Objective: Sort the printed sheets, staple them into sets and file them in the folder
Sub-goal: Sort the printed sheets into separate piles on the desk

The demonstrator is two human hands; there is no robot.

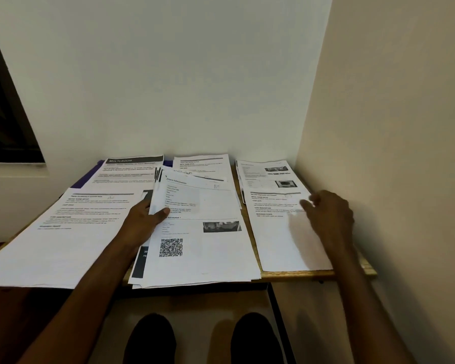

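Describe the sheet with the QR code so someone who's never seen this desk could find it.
On the wooden desk in the wall corner, look at the middle stack, which the left hand grips by its edge. Its top sheet alone carries a square QR code at lower left.

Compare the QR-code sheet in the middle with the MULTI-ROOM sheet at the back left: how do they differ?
The QR-code sheet tops a stack pinched by the left hand; the MULTI-ROOM sheet lies untouched. The first shows a QR code and photo; the second a dark header band. Both are printed white paper.

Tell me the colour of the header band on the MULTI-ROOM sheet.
Dark grey with white lettering on the MULTI-ROOM sheet, head view.
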